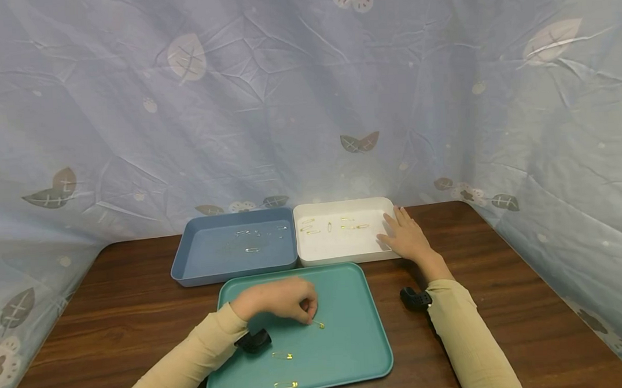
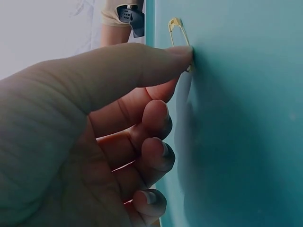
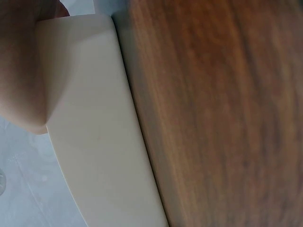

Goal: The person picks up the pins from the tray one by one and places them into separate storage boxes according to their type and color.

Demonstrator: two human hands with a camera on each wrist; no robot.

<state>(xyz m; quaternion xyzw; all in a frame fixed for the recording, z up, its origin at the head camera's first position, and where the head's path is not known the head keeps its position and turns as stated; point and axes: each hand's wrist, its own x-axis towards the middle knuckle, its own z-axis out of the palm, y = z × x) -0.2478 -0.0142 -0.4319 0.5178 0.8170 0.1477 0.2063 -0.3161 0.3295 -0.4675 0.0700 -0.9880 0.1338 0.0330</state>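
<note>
Over the teal tray (image 1: pixel 348 331), my left hand (image 1: pixel 286 299) pinches a gold safety pin (image 1: pixel 319 324) between thumb and index finger. In the left wrist view the safety pin's capped end (image 2: pixel 175 22) sticks out past the thumb, close to the tray surface, and the other fingers curl loosely. Two more gold safety pins, an upper one (image 1: pixel 283 355) and a lower one (image 1: pixel 286 385), lie on the near part of the tray. My right hand (image 1: pixel 409 236) rests on the right end of the white tray (image 1: pixel 345 257), fingers spread over its rim.
Several gold safety pins (image 1: pixel 329 227) lie in the white tray. Left of it stands a blue tray (image 1: pixel 199 254) with several silver safety pins (image 1: pixel 252 250). All three trays sit on a dark wooden table (image 1: pixel 118 318), with a patterned curtain (image 1: pixel 265 103) behind.
</note>
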